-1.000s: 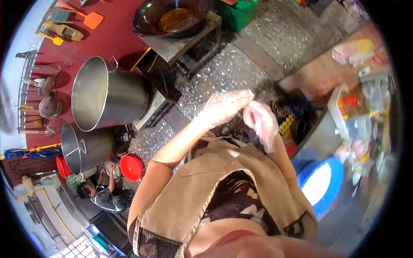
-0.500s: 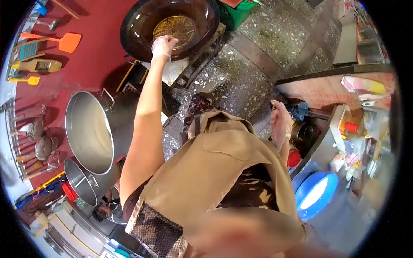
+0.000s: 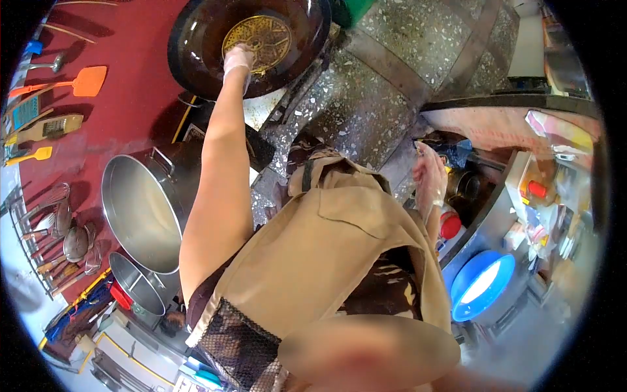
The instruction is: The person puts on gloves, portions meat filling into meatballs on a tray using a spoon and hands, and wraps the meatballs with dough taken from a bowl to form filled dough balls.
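Nearest, a tan apron (image 3: pixel 281 255) covered the wearer's front. The right hand (image 3: pixel 429 175), in a clear glove, hung to the side with fingers loosely parted and nothing visibly held; a red lid (image 3: pixel 450 224) stood near it. To the left, a large steel pot (image 3: pixel 140 212) held pale, cloudy liquid.

Further out, the gloved left hand (image 3: pixel 239 59) was inside the dark wok (image 3: pixel 310 32), over the near edge of a golden patterned disc (image 3: pixel 262 40) at its bottom. Its fingers were bunched; whether they pinched anything could not be told. The disc appeared thin, stiff and fairly light, probably slippery if oiled; its rim was judged the best hold. The wok appeared heavy, with its edge the sounder grip.
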Demonstrator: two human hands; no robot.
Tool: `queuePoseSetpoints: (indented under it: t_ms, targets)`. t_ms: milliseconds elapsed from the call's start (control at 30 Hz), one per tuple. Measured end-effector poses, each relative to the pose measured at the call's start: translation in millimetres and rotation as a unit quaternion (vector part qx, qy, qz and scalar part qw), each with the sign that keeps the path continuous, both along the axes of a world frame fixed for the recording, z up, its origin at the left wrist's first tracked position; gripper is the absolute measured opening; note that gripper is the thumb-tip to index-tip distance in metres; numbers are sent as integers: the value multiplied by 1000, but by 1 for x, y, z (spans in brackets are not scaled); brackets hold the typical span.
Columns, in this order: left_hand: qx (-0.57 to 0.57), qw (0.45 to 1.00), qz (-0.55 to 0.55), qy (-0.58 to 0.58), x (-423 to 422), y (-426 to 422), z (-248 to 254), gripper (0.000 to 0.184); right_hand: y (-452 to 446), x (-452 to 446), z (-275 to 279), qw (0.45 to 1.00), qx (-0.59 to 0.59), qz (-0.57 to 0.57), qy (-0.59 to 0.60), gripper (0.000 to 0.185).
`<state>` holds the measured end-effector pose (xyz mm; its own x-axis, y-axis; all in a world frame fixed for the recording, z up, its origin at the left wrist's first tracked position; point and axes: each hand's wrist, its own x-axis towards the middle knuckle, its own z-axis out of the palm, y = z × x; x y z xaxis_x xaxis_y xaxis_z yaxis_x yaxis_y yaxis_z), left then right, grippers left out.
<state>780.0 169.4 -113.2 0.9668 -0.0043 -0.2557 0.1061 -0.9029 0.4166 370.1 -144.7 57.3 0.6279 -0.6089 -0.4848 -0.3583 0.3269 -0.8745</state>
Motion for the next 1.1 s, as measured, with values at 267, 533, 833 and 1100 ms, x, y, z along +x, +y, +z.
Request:
queuePoseSetpoints:
  t_ms: [267,533,833,1100]
  targets:
    - [-312,925,114,-185,-181,-49,95,37,-17,-50,-12,998,43,40,-18,24]
    - [12,958,-269,-103,-427,-173,82,37,-35,-132,-39,994,87,53,31,30]
    - [-263,782,-483,293,-530,-225,158,49,-29,-154,-35,990,-117,-11,-72,90]
    - [-283,769,-496,286,-515,-201,171,41,-26,-143,-69,971,-170,-11,-166,83]
